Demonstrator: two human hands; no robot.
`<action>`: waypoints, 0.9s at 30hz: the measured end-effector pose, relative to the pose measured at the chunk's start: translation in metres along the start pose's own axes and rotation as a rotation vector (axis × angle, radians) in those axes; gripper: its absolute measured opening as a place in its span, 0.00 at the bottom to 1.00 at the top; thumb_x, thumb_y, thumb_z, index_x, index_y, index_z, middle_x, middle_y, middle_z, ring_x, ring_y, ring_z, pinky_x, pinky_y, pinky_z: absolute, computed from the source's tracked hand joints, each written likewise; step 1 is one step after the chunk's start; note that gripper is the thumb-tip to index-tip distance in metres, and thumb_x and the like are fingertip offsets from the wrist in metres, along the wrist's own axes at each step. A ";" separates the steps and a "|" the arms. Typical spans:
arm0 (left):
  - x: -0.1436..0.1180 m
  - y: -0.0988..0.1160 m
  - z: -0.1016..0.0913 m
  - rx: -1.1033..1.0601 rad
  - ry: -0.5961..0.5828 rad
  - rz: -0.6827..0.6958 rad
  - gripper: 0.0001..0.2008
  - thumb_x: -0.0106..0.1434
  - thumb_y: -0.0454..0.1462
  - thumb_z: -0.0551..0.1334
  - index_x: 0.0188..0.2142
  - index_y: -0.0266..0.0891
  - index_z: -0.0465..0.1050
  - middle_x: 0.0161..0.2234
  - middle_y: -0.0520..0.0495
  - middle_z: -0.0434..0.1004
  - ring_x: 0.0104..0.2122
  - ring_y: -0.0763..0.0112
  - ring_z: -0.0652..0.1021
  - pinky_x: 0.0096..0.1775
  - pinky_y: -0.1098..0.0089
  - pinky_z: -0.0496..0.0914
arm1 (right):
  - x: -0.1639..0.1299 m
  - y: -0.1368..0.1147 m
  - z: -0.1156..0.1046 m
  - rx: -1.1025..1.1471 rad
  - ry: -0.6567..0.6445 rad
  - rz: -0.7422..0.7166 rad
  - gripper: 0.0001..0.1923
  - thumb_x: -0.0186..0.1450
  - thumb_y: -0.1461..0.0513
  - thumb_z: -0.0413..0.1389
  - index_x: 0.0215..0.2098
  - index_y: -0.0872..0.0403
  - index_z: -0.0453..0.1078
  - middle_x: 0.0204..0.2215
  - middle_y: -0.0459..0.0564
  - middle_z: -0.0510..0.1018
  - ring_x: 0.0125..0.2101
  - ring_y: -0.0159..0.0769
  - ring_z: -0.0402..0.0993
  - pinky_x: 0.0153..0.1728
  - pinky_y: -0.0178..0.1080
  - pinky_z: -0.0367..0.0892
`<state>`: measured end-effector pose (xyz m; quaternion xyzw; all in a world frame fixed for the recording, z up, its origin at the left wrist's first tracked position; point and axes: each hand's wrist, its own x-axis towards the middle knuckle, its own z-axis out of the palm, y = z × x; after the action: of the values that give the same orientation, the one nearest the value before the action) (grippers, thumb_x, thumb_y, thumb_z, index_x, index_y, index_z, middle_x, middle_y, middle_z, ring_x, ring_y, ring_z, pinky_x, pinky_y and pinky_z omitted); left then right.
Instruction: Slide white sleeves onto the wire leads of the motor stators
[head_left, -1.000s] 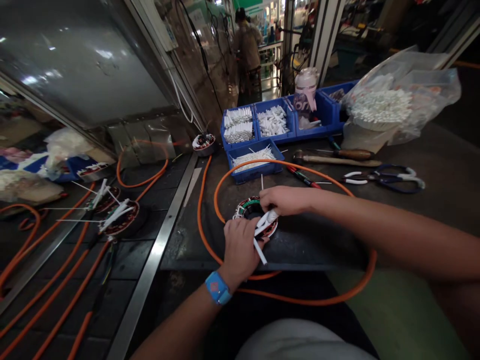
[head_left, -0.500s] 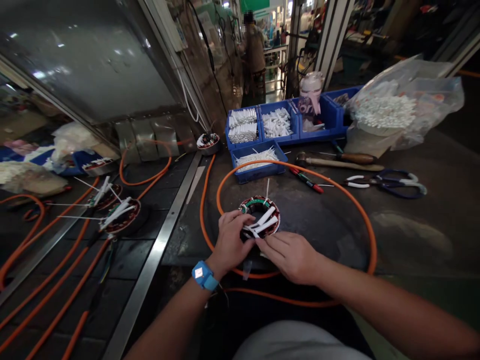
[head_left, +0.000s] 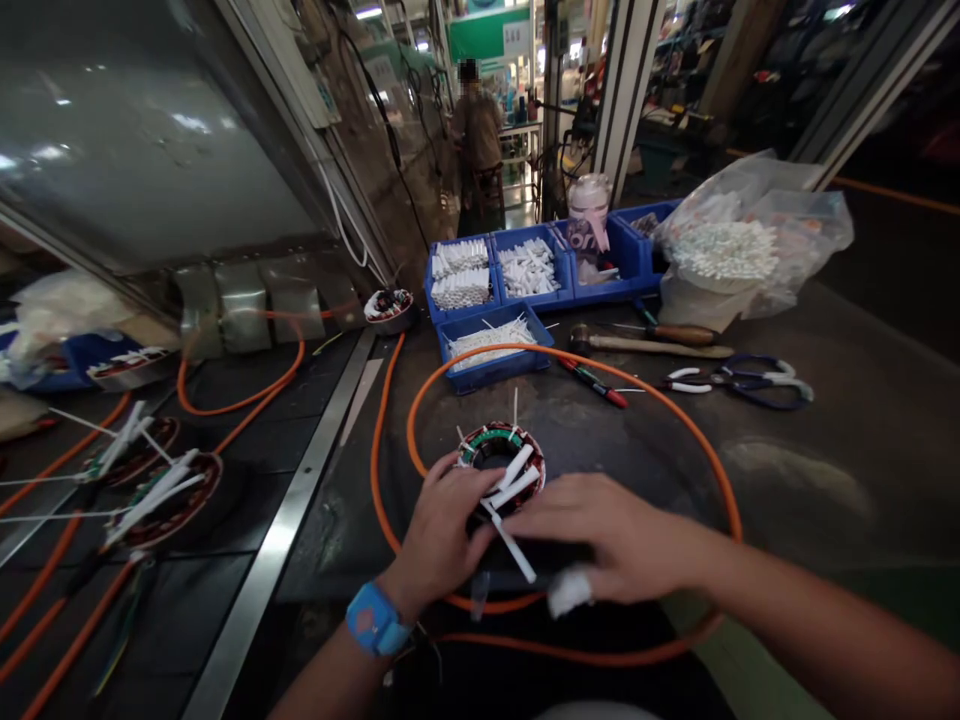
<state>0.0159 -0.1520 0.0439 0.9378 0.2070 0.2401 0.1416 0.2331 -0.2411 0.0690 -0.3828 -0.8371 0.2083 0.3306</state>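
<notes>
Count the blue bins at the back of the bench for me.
4 for sure: three in a back row, one in front. More may hide behind the plastic bag.

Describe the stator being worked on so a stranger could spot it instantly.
Start at the row of blue bins at the bench's back. Nearer, inside the orange cable loop, lies the round stator that both hands touch. Unlike the stators left of the metal rail, it sits right of it.

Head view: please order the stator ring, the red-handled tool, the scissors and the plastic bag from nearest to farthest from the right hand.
From the right hand:
1. stator ring, just left, by the fingertips
2. red-handled tool, ahead
3. scissors, ahead, right
4. plastic bag, far right
</notes>
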 end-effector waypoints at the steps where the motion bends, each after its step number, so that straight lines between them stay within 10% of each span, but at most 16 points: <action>1: 0.000 0.001 0.003 -0.022 0.019 -0.039 0.23 0.56 0.33 0.61 0.51 0.41 0.61 0.43 0.46 0.74 0.43 0.65 0.73 0.54 0.57 0.57 | 0.007 0.015 -0.016 0.028 0.063 0.026 0.21 0.62 0.55 0.55 0.52 0.51 0.66 0.43 0.50 0.76 0.43 0.36 0.72 0.45 0.39 0.67; 5: -0.003 0.012 0.019 0.000 0.182 -0.117 0.18 0.56 0.33 0.61 0.47 0.40 0.62 0.39 0.46 0.74 0.41 0.63 0.73 0.50 0.56 0.60 | 0.050 0.110 -0.077 -0.323 0.493 0.547 0.14 0.63 0.64 0.49 0.45 0.54 0.70 0.42 0.51 0.76 0.43 0.36 0.72 0.46 0.39 0.66; 9: -0.002 0.017 0.030 0.031 0.301 -0.040 0.16 0.57 0.29 0.59 0.46 0.38 0.65 0.38 0.46 0.75 0.40 0.64 0.74 0.48 0.59 0.59 | 0.106 0.207 -0.114 -0.493 0.449 0.780 0.22 0.58 0.70 0.50 0.51 0.60 0.67 0.50 0.58 0.71 0.48 0.43 0.68 0.51 0.41 0.62; 14: 0.006 0.013 0.029 0.002 0.361 -0.030 0.09 0.60 0.35 0.60 0.42 0.38 0.67 0.34 0.49 0.77 0.37 0.68 0.75 0.47 0.64 0.58 | 0.155 0.268 -0.123 -0.472 0.354 0.880 0.20 0.55 0.72 0.54 0.46 0.61 0.71 0.49 0.59 0.71 0.46 0.42 0.70 0.48 0.40 0.63; 20: 0.009 0.013 0.025 -0.005 0.369 -0.022 0.08 0.60 0.35 0.59 0.41 0.39 0.68 0.33 0.50 0.77 0.37 0.69 0.75 0.46 0.65 0.58 | 0.157 0.266 -0.131 -0.462 0.405 0.949 0.15 0.55 0.70 0.54 0.40 0.61 0.74 0.38 0.59 0.78 0.42 0.43 0.73 0.43 0.39 0.65; 27: 0.002 0.009 0.031 0.002 0.320 -0.002 0.15 0.56 0.31 0.60 0.44 0.39 0.67 0.36 0.47 0.77 0.39 0.65 0.74 0.47 0.61 0.58 | 0.079 0.159 -0.119 -0.393 0.702 0.654 0.11 0.55 0.65 0.54 0.36 0.56 0.73 0.32 0.51 0.77 0.34 0.39 0.72 0.39 0.40 0.67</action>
<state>0.0360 -0.1641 0.0213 0.8875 0.2282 0.3861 0.1062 0.3595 -0.0697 0.0868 -0.7263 -0.5357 -0.0013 0.4307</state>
